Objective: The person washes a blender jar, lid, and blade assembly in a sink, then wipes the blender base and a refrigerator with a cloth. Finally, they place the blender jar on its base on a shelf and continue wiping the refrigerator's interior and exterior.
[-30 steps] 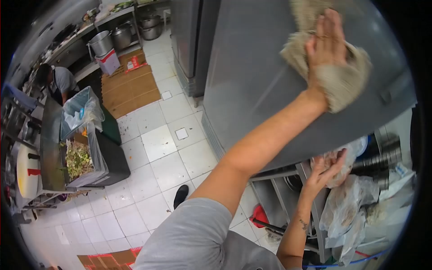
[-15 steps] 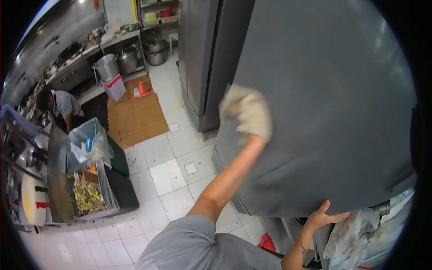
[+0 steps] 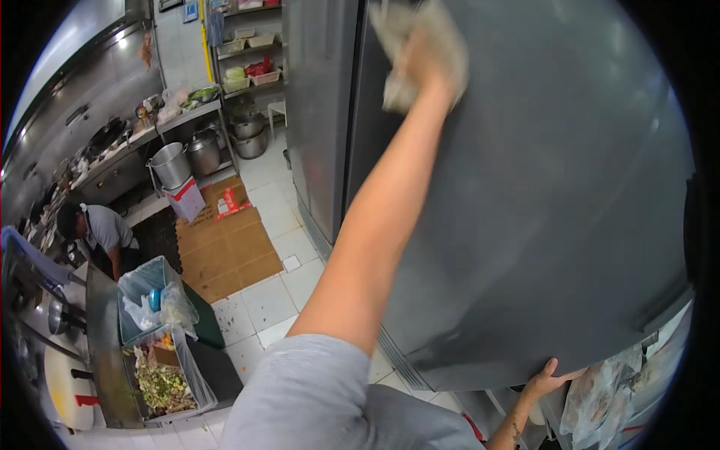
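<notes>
A beige cloth is in my left hand, pressed against the grey metal door close to its far upper edge. My left arm reaches up across the door's surface, and the cloth hides most of the fingers. At the lower right, my right hand grips the door's near edge. Its thumb rests on the outer face while the other fingers go partly out of sight behind the edge. Just beyond that hand are clear plastic bags on the open side of the cabinet.
Another grey cabinet door stands beyond. To the left are a bin of food scraps and a bin lined with plastic. Flattened cardboard covers some floor tiles. A person bends low near the cooking counter.
My left hand has slid the cloth upward along the door, and the arm is more stretched out. My right hand stays at the door's edge. The view has shifted.
</notes>
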The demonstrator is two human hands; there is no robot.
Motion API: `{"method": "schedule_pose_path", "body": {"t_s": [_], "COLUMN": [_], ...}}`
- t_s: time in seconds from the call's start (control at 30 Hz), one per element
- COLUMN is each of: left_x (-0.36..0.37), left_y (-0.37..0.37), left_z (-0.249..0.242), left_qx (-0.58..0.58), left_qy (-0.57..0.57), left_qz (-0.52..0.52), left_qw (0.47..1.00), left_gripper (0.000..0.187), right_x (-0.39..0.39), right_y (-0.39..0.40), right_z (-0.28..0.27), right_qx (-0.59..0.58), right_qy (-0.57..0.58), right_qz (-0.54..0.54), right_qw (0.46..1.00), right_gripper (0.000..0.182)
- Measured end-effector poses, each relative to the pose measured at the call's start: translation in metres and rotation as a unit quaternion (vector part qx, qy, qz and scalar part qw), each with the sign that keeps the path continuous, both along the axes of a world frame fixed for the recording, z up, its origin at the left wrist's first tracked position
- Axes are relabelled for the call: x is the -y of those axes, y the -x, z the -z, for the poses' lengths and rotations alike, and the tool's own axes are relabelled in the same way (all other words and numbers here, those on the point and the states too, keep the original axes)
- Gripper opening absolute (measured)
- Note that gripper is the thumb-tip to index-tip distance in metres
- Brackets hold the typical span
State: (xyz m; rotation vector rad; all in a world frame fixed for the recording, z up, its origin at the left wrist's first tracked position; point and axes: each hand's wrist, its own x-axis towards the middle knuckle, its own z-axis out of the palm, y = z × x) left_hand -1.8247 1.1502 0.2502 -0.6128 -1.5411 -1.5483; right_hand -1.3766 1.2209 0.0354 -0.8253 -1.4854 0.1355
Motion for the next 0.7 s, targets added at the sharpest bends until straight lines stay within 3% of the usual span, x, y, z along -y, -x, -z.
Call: {"method": "schedule_pose_path", "body": {"t_s": [0.1, 0.17, 0.2, 0.23, 0.27, 0.3, 0.33, 0.4, 0.43, 0.47, 0.5, 0.53, 0.6, 0.7], "left_x": [0.020, 0.038, 0.046, 0.047, 0.038, 0.020, 0.006, 0.018, 0.013, 0.004, -0.010, -0.028, -0.069, -0.101], "left_y": [0.008, 0.004, 0.006, 0.020, 0.019, 0.023, 0.021, 0.003, 0.004, 0.002, -0.007, -0.022, -0.068, -0.153], "left_z": [0.176, 0.273, 0.295, 0.290, 0.260, 0.221, 0.171, 0.012, -0.047, -0.096, -0.138, -0.169, -0.191, -0.147], "left_qx": [0.250, 0.447, 0.505, 0.477, 0.337, 0.187, 0.050, -0.082, -0.084, -0.082, -0.108, -0.140, -0.239, -0.397], "left_qy": [0.134, 0.275, 0.317, 0.286, 0.298, 0.485, 0.579, 0.516, 0.407, 0.228, 0.097, 0.025, -0.009, 0.028], "left_qz": [0.017, 0.088, 0.140, 0.222, 0.111, -0.116, -0.387, -0.521, -0.446, -0.232, -0.092, -0.022, 0.024, 0.079], "left_qw": [0.959, 0.847, 0.791, 0.801, 0.886, 0.846, 0.715, 0.674, 0.793, 0.942, 0.985, 0.990, 0.971, 0.914], "left_gripper": [0.045, 0.046, 0.047, 0.047, 0.047, 0.045, 0.044, 0.044, 0.044, 0.044, 0.043, 0.043, 0.042, 0.042], "right_x": [0.003, 0.000, -0.003, -0.004, -0.001, 0.000, -0.007, -0.016, -0.010, -0.001, 0.004, 0.002, 0.000, -0.017], "right_y": [0.000, -0.002, -0.008, -0.007, -0.003, -0.004, -0.003, -0.019, -0.021, -0.013, -0.005, -0.002, -0.008, -0.029], "right_z": [0.000, 0.009, 0.008, 0.006, 0.007, 0.007, 0.013, 0.028, 0.022, 0.015, 0.009, 0.007, 0.010, 0.007], "right_qx": [-0.042, -0.033, -0.027, -0.037, -0.051, -0.062, -0.060, -0.036, -0.044, -0.055, -0.067, -0.087, -0.116, -0.334], "right_qy": [0.052, 0.061, 0.059, 0.065, 0.073, 0.082, 0.070, 0.052, 0.057, 0.060, 0.064, 0.062, 0.063, 0.090], "right_qz": [-0.031, -0.011, 0.002, -0.014, -0.033, -0.051, -0.040, -0.007, -0.014, -0.026, -0.042, -0.055, -0.088, -0.226], "right_qw": [0.997, 0.998, 0.998, 0.997, 0.995, 0.993, 0.995, 0.998, 0.997, 0.996, 0.995, 0.993, 0.987, 0.911], "right_gripper": [0.102, 0.102, 0.103, 0.103, 0.103, 0.103, 0.103, 0.103, 0.102, 0.102, 0.102, 0.098, 0.090, 0.073]}}
